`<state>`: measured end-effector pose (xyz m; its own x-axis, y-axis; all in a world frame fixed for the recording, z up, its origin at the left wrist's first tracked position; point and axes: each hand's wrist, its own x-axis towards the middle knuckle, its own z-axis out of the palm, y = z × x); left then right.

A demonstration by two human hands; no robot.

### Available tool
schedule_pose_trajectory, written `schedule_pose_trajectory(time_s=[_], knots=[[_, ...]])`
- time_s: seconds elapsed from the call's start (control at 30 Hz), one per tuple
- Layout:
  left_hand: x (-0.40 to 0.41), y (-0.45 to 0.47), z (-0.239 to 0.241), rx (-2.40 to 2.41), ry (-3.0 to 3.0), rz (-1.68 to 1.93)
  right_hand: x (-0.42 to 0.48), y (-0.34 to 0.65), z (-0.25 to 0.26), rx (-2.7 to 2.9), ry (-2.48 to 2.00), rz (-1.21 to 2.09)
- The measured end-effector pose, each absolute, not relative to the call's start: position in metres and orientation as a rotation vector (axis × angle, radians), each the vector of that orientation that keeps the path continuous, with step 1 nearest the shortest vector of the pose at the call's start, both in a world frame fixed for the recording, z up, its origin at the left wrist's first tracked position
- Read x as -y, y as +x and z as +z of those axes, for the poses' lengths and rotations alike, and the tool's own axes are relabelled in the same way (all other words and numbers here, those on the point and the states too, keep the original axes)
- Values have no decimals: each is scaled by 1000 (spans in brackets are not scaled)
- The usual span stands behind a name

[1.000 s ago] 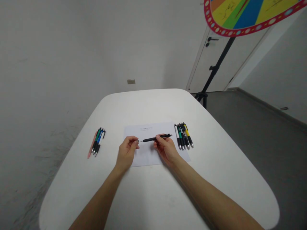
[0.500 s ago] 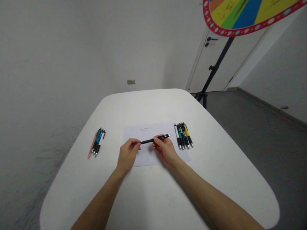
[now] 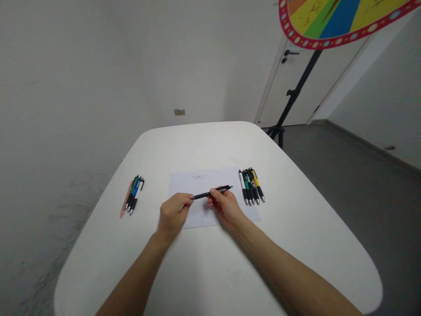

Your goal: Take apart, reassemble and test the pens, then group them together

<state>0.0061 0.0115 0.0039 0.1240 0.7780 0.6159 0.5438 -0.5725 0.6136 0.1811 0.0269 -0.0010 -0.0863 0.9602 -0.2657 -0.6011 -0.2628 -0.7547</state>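
A black pen (image 3: 201, 195) is held nearly level above a white sheet of paper (image 3: 217, 173), its right end raised slightly. My right hand (image 3: 228, 209) is closed around the pen's body, thumb on top. At the pen's left end, the fingertips of my left hand (image 3: 173, 213) are pinched together on its end. Handwriting too small to read runs along the upper part of the sheet. To the right of my right hand lies a group of several pens (image 3: 251, 186) with white, green, black and yellow barrels, partly over the sheet's edge.
Another group of several pens (image 3: 134, 195), green, blue, white and pink, lies on the left of the white table (image 3: 210, 145). Beyond the far right edge, a colourful prize wheel (image 3: 338, 22) stands on a black stand (image 3: 299, 87) before a door (image 3: 292, 105).
My left hand has turned a little at the wrist, still at the pen's left end. The pen has shifted very slightly left with my right hand.
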Motion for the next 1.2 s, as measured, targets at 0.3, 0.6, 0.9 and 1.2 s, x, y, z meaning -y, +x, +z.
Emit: schedule_pose_trajectory(time_s=[0.3, 0.6, 0.9, 1.2], knots=[[-10, 14, 0, -1444, 2032, 1456, -26, 180, 2, 537, -856, 1703], [-10, 11, 9, -1572, 1914, 1083, -26, 180, 3, 529, -855, 1679], [-11, 11, 6, -1487, 1927, 1211, -27, 181, 1, 561, -880, 1645], [-12, 11, 5, -1543, 1892, 1081, -27, 180, 0, 546, -870, 1630]])
